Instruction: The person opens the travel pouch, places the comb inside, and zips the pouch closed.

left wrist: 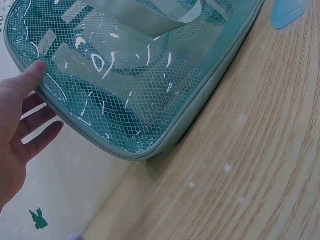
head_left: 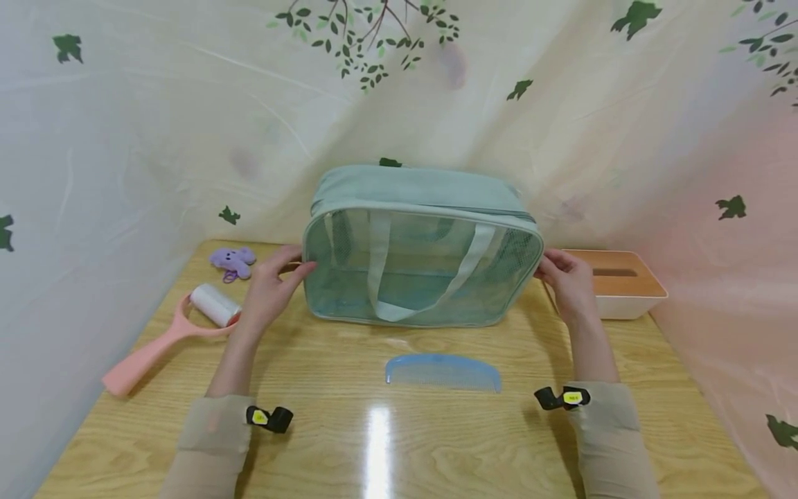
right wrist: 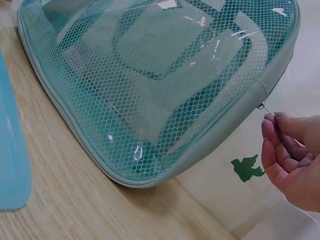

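A green toiletry bag [head_left: 430, 249] with a clear front panel, mesh sides and a pale strap handle stands upright on the wooden table. My left hand [head_left: 273, 284] grips its left edge; in the left wrist view the thumb of that hand [left wrist: 20, 120] lies on the front rim and the fingers reach behind. At the bag's right side, my right hand [head_left: 570, 281] pinches a small metal zipper pull [right wrist: 268, 109] between thumb and fingertips, clearest in the right wrist view. Along the top, the zipper [head_left: 474, 209] appears closed. A blue comb [head_left: 442, 372] lies in front of the bag.
To the left lie a purple plush toy [head_left: 232, 260], a white roll [head_left: 215, 305] and a pink-handled thing with a ring-shaped head [head_left: 149, 353]. A white tissue box with a wooden lid [head_left: 642, 277] stands behind my right hand. A patterned curtain [head_left: 187, 138] hangs behind the table.
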The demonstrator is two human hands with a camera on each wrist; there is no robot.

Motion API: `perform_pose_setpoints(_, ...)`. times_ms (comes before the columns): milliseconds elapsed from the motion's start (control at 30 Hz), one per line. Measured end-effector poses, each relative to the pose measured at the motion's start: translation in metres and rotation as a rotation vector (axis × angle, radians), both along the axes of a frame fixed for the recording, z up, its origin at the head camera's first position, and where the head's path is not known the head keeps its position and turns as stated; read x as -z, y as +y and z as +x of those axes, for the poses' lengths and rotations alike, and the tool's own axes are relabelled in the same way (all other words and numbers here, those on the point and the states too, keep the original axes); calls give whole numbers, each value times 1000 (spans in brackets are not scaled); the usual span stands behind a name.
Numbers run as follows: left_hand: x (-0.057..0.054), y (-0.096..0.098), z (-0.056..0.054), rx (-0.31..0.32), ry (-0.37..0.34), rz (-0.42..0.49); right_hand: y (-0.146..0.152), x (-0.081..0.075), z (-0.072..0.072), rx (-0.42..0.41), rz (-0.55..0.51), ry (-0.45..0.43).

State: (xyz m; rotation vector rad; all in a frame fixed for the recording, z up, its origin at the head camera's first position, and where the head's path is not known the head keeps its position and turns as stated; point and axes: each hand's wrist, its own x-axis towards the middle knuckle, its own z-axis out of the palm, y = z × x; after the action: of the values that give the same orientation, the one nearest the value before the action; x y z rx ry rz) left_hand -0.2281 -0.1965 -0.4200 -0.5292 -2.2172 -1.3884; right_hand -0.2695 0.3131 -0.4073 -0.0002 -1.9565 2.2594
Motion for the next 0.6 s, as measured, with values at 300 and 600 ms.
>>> perform_pose_setpoints(300, 2, -1, -1, -26, 35, -27, -1, 0, -1, -12, -22, 0)
perform_pose_setpoints(600, 1, 3, 0, -66, 38, -55, 7, -13, -4, -58, 73, -11)
